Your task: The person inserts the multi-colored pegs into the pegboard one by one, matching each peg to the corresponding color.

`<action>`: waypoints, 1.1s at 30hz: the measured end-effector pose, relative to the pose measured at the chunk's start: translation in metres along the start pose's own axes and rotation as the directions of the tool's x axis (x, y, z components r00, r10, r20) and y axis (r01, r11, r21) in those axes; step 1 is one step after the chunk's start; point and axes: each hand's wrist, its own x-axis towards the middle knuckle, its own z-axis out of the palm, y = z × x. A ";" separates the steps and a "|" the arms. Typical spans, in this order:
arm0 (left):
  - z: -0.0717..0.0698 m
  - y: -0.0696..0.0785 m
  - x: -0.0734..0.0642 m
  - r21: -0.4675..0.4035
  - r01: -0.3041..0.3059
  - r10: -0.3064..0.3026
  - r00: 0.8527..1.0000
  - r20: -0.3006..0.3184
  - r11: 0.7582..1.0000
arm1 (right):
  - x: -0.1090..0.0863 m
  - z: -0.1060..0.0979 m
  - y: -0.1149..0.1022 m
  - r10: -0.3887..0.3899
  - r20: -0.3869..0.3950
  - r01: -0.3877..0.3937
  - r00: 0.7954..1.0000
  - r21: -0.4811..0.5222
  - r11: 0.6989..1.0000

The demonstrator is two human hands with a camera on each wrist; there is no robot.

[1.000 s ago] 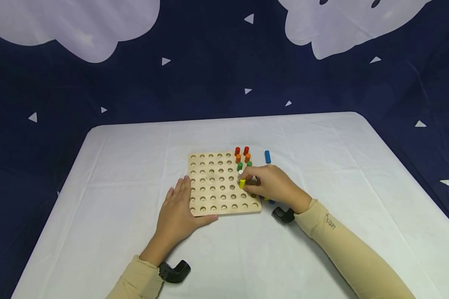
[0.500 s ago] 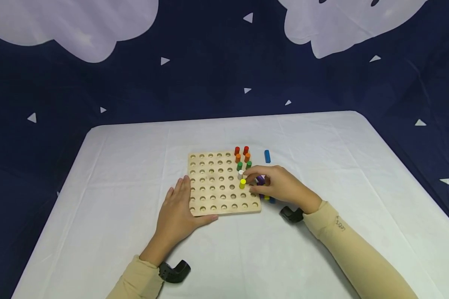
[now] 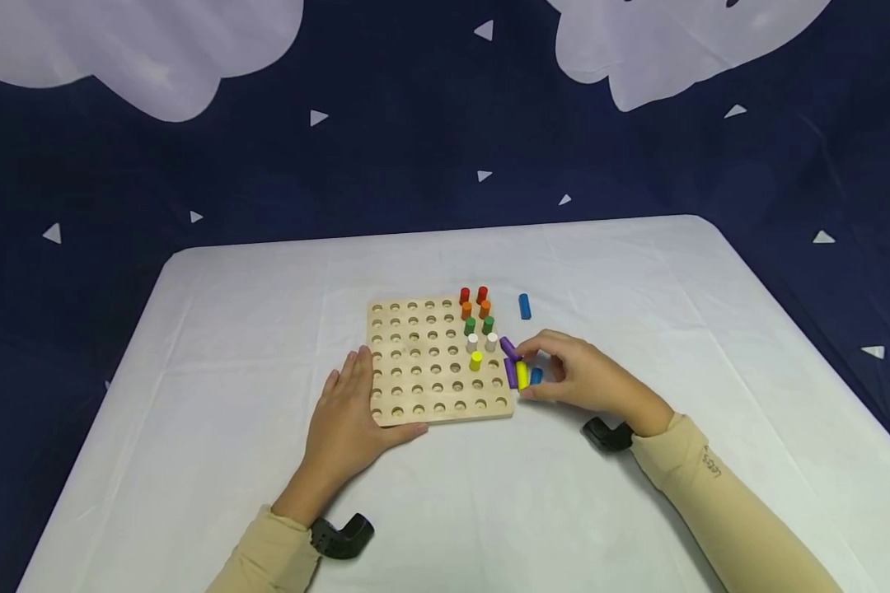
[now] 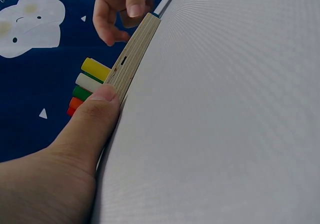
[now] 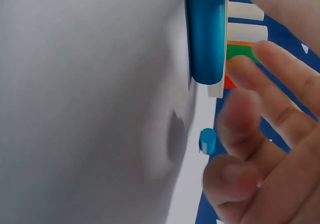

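In the head view my left hand (image 3: 343, 416) rests along the left side of a wooden pegboard (image 3: 415, 379), its thumb (image 4: 102, 101) against the front edge. Pairs of red, orange, green and white pegs (image 3: 492, 342) and a single yellow peg (image 3: 475, 361) stand upright at the board's right side. My right hand (image 3: 582, 371) is over the loose pegs there, thumb and index finger apart near the ends of a lying yellow peg (image 3: 522, 375). No grip on it shows. Two purple pegs (image 3: 510, 373) and a blue peg (image 3: 536, 376) lie close by.
Another blue peg (image 3: 524, 306) lies farther back, right of the board. White cloth covers the table (image 3: 267, 305), and a dark blue backdrop (image 3: 400, 165) with clouds and triangles hangs behind it. Black wrist devices (image 3: 344, 537) sit at both cuffs.
My right hand has let go of the upright yellow peg and moved right to the loose pegs, uncovering the second white peg. My left hand stays at the board.
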 end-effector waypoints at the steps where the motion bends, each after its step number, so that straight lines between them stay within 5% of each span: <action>1: 0.000 0.000 0.000 0.000 -0.001 0.001 1.000 -0.001 1.000 | 0.000 0.001 0.000 0.001 0.003 -0.001 1.000 -0.008 1.000; 13: -0.002 0.001 0.000 -0.005 0.005 -0.005 1.000 0.005 1.000 | 0.001 0.004 0.001 0.108 0.031 -0.106 0.994 -0.062 0.992; 33: -0.002 0.001 -0.002 -0.010 0.009 -0.009 1.000 -0.003 1.000 | 0.013 0.002 -0.008 0.106 0.072 -0.098 0.992 -0.108 0.989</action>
